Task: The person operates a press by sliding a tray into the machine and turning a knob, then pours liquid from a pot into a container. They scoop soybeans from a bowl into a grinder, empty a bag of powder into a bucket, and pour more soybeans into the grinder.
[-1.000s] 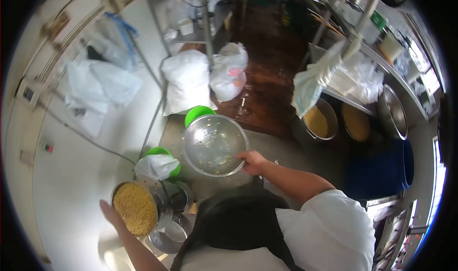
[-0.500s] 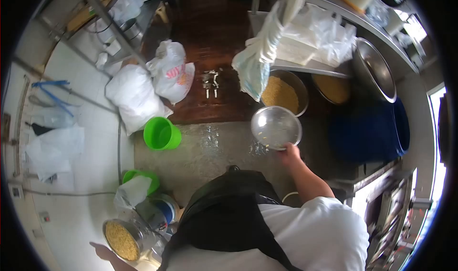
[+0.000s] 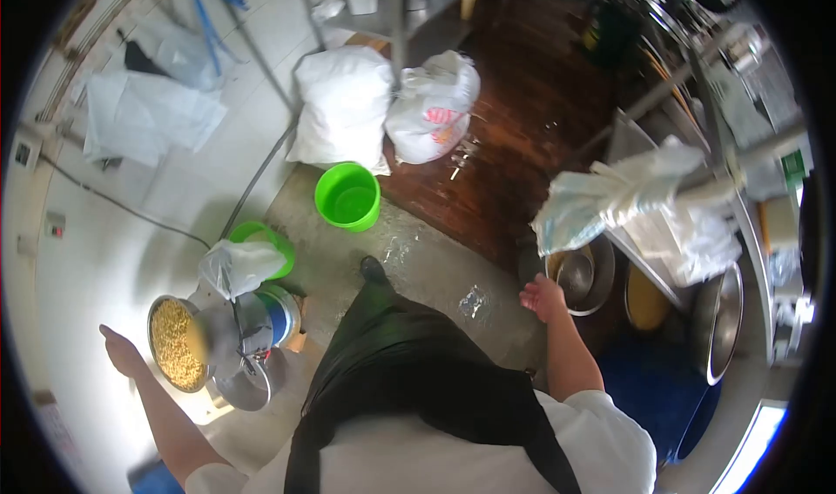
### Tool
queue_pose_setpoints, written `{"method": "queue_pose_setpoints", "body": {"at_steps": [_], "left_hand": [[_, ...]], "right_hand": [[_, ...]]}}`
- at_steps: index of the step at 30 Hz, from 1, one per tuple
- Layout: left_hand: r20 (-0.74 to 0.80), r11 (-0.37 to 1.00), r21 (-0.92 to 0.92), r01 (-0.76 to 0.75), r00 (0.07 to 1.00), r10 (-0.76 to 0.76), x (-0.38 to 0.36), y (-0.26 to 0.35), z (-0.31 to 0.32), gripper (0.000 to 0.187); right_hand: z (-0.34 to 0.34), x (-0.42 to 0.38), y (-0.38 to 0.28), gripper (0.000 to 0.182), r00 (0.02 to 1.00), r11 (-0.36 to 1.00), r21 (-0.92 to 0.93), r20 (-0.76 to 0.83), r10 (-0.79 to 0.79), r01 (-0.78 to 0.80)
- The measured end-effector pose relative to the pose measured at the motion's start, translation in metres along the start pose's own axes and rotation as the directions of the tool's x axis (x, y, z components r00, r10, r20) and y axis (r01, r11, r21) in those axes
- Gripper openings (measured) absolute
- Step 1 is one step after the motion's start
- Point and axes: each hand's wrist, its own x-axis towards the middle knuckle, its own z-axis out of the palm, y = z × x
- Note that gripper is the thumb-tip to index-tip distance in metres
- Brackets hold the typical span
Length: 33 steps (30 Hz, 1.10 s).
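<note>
Right hand (image 3: 542, 296), open and holding nothing, sits at the near rim of the steel bowl (image 3: 575, 274) in the floor pot, while left hand (image 3: 122, 352), open, touches the far-off grain pan (image 3: 177, 343).

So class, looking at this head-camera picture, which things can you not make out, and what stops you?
- Right hand: whether it grips the steel bowl or only nears it; its fingers are too small and the plastic bag overhangs the pot.
- Left hand: its touch on the grain pan is unclear, blurred near the fisheye edge.
- Floor at the feet: hidden by the black apron.
</note>
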Motion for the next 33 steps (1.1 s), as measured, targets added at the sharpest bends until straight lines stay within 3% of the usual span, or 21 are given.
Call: {"method": "queue_pose_setpoints", "body": {"at_steps": [2,5,6,8,9,10,11,13,14,16,17,20,22,24,25,27,28,29,30,31,33], "left_hand": [[-0.017,0.997,0.024,0.080,0.997,-0.079,-0.002,-0.008,0.023,0.091],[0.232,0.990,0.141,-0.002,0.972,-0.031,0.025,-0.093,0.118,0.068],[0.302,0.984,0.175,-0.039,0.953,-0.016,0.025,-0.117,0.147,0.060],[0.278,0.968,0.240,-0.068,0.961,-0.002,0.004,-0.092,0.120,0.058],[0.170,0.961,0.271,-0.046,0.985,-0.001,0.007,-0.099,0.127,0.058],[0.062,0.954,0.299,-0.022,0.998,0.003,0.006,-0.120,0.138,0.058],[0.062,0.956,0.293,-0.013,0.998,-0.006,0.015,-0.156,0.155,0.058],[0.000,0.968,0.182,-0.172,0.985,0.175,0.031,-0.184,0.167,0.064],[0.018,0.988,0.149,-0.033,0.999,0.030,0.027,-0.181,0.166,0.063],[0.052,0.962,0.104,0.254,0.964,-0.260,-0.001,-0.085,0.115,0.062],[0.133,0.928,0.175,0.328,0.926,-0.352,-0.004,-0.061,0.102,0.068],[0.168,0.877,0.281,0.389,0.880,-0.444,-0.007,-0.033,0.106,0.072],[0.232,0.895,0.266,0.357,0.878,-0.419,-0.012,-0.043,0.120,0.076],[0.276,0.941,0.331,0.065,0.947,-0.162,-0.019,-0.037,0.134,0.078],[0.276,0.941,0.332,0.064,0.947,-0.162,-0.019,-0.030,0.138,0.078],[0.231,0.955,0.296,0.004,0.970,-0.075,-0.018,-0.017,0.134,0.069],[0.205,0.959,0.281,-0.027,0.978,-0.032,-0.018,-0.009,0.132,0.065],[0.143,0.937,0.326,-0.128,0.986,0.085,-0.022,0.001,0.129,0.060],[0.138,0.933,0.338,-0.124,0.987,0.081,-0.025,0.010,0.126,0.060],[0.126,0.933,0.335,-0.128,0.988,0.090,-0.026,0.019,0.123,0.059],[0.112,0.928,0.348,-0.133,0.989,0.100,-0.026,0.036,0.121,0.058]], "right_hand": [[0.058,-0.006,-0.002,0.028,0.996,0.939,-0.344,0.080,0.033,-0.004],[0.125,-0.002,-0.005,0.027,0.987,0.671,-0.742,0.116,0.114,0.009],[0.140,0.002,-0.009,0.027,0.987,0.661,-0.750,0.121,0.110,0.018],[0.169,0.016,-0.018,0.023,0.978,0.424,-0.905,0.113,0.173,0.030],[0.187,0.015,-0.031,0.022,0.982,0.353,-0.935,0.099,0.163,0.035],[0.204,0.020,-0.042,0.022,0.982,0.350,-0.936,0.100,0.157,0.039],[0.218,0.027,-0.057,0.022,0.986,0.305,-0.951,0.092,0.136,0.047],[0.249,0.036,-0.083,0.021,0.990,0.244,-0.968,0.085,0.111,0.056],[0.266,0.040,-0.096,0.020,0.994,0.265,-0.961,0.092,0.059,0.073],[0.299,0.046,-0.121,0.019,0.995,0.262,-0.961,0.102,0.020,0.094],[0.317,0.052,-0.132,0.019,0.993,0.232,-0.966,0.120,0.011,0.114],[0.377,0.076,-0.159,0.017,0.986,0.141,-0.976,0.169,-0.005,0.168],[0.408,0.110,-0.172,0.018,0.960,-0.041,-0.962,0.265,0.096,0.269],[0.442,0.166,-0.176,0.025,0.904,-0.207,-0.884,0.387,0.183,0.420],[0.462,0.197,-0.180,0.029,0.874,-0.248,-0.845,0.418,0.246,0.474],[0.539,0.183,-0.204,0.033,0.834,-0.382,-0.744,0.520,0.183,0.548],[0.572,0.218,-0.209,0.033,0.884,-0.323,-0.826,0.399,0.244,0.462],[0.600,0.235,-0.213,0.033,0.812,-0.398,-0.723,0.573,0.111,0.564],[0.629,0.253,-0.220,0.049,0.686,-0.484,-0.603,0.727,-0.006,0.635],[0.664,0.285,-0.234,0.061,0.701,-0.424,-0.623,0.712,0.040,0.657],[0.724,0.370,-0.253,0.060,0.614,-0.456,-0.579,0.784,-0.084,0.676]]}}
